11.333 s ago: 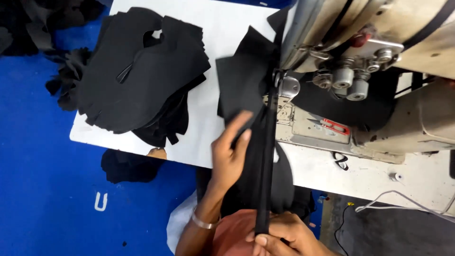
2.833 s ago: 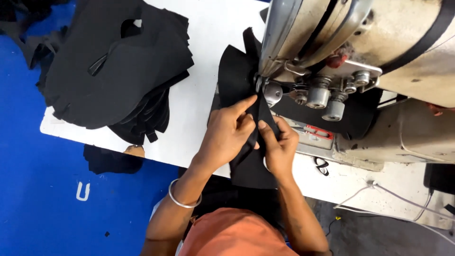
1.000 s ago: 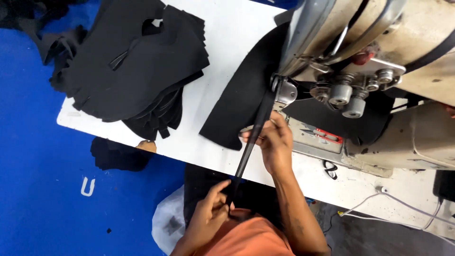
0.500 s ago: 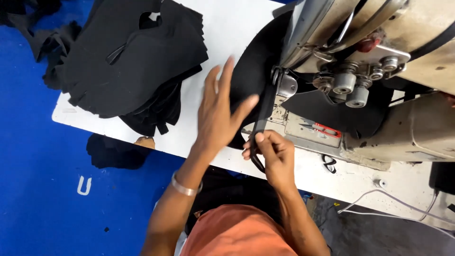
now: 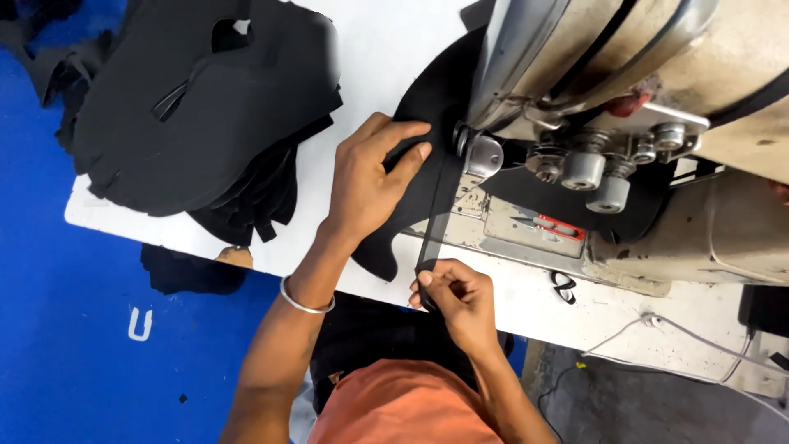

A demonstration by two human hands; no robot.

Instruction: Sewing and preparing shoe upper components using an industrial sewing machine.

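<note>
A black fabric piece (image 5: 427, 156) lies on the white table (image 5: 386, 49), its far edge tucked under the head of the sewing machine (image 5: 625, 107).

The left hand (image 5: 370, 185) lies flat on the piece just left of the machine, fingers spread and released, pressing it to the table. A narrow black strip (image 5: 431, 222) runs from the machine's foot toward the table's near edge, where the right hand (image 5: 456, 296) pinches its end between thumb and fingertips. A metal bangle (image 5: 304, 298) circles the left wrist. Well left of the machine sits a stack of black cut pieces (image 5: 205, 107). Below the table's left edge lies blue floor (image 5: 74, 345).
</note>
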